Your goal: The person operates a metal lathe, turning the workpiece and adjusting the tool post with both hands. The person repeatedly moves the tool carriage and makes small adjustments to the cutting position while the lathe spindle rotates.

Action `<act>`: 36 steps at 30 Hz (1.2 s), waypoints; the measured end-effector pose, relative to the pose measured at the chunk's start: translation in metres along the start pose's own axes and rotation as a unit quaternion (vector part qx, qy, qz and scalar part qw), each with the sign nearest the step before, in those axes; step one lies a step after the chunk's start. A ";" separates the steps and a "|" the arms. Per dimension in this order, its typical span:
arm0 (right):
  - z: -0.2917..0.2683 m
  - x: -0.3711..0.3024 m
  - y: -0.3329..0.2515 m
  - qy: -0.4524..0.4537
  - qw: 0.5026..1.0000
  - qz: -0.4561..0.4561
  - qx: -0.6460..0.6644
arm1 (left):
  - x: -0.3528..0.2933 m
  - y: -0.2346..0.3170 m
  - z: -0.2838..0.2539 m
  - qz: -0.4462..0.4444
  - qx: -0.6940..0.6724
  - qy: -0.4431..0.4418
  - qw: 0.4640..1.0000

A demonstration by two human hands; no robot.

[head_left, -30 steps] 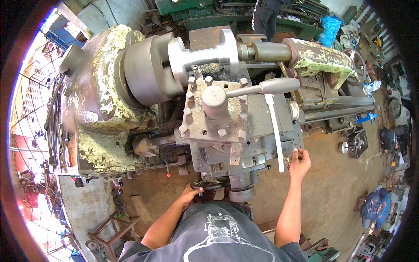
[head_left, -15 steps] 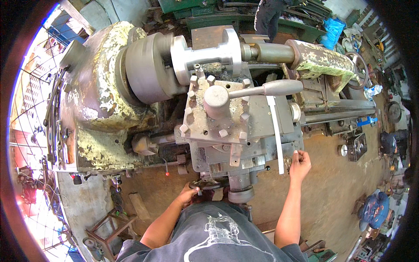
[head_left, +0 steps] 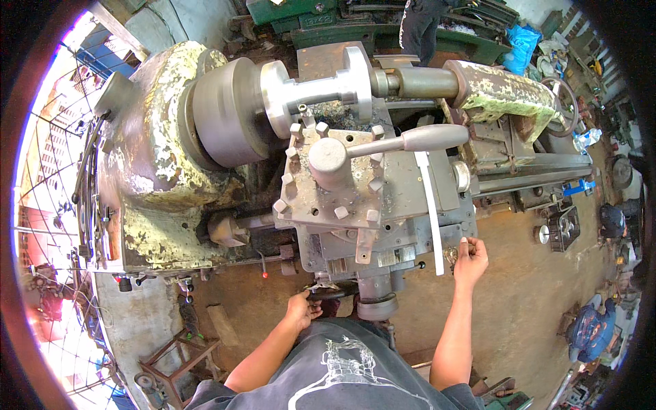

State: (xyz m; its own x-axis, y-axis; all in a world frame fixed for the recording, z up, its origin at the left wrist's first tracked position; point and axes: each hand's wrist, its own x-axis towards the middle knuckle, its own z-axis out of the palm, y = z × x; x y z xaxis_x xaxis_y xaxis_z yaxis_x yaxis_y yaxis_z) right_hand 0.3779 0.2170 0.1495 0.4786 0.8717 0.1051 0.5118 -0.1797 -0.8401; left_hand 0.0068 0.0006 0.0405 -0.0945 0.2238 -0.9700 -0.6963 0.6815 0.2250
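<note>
A lathe stands before me, its large grey chuck (head_left: pixel 229 113) at the left. A shiny spool-shaped metal workpiece (head_left: pixel 318 90) spans from the chuck to the tailstock (head_left: pixel 502 89). In front of it sits the square tool post (head_left: pixel 331 184) with several bolts and a clamping lever (head_left: pixel 430 138). My left hand (head_left: pixel 299 311) is closed at the left side of a dark handwheel (head_left: pixel 335 292) below the carriage. At the carriage's right side, my right hand (head_left: pixel 470 262) has its fingers bent together beside a small brass-coloured part (head_left: pixel 451 255); what they grip is hidden.
A white strip (head_left: pixel 430 215) lies along the carriage's right part. Behind the lathe are green machinery (head_left: pixel 328 31) and a standing person's dark-clothed leg (head_left: pixel 418 34). Another person (head_left: pixel 591 331) is low at the far right. A rusty metal frame (head_left: pixel 181 362) stands at lower left.
My left hand has shifted slightly right and down at the handwheel, its fingers now showing more. My right hand stays almost in place. The whole view has tilted a little.
</note>
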 end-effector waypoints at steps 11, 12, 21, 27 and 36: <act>0.000 0.000 0.003 0.005 1.000 0.005 0.020 | 0.001 -0.002 0.036 0.046 0.058 0.110 0.991; -0.001 0.000 0.004 0.002 1.000 0.012 0.028 | 0.000 -0.002 0.035 0.045 0.053 0.106 0.992; -0.001 0.002 0.009 -0.012 0.998 0.029 0.056 | 0.008 -0.005 0.028 0.073 0.029 0.114 0.990; -0.020 0.015 0.046 -0.043 0.903 0.251 0.346 | 0.011 -0.004 0.028 0.085 0.020 0.109 0.990; 0.057 -0.052 0.235 -0.065 0.830 0.435 0.343 | 0.017 -0.003 0.019 0.084 0.036 0.097 0.991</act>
State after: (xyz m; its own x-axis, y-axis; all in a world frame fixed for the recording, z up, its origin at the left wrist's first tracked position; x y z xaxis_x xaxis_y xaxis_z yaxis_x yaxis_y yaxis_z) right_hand 0.4330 0.1553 -0.0835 0.3504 0.5974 -0.7214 -0.5348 -0.5047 -0.6777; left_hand 0.0211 0.0154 0.0253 -0.3446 0.2054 -0.9160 -0.6074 0.6952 0.3844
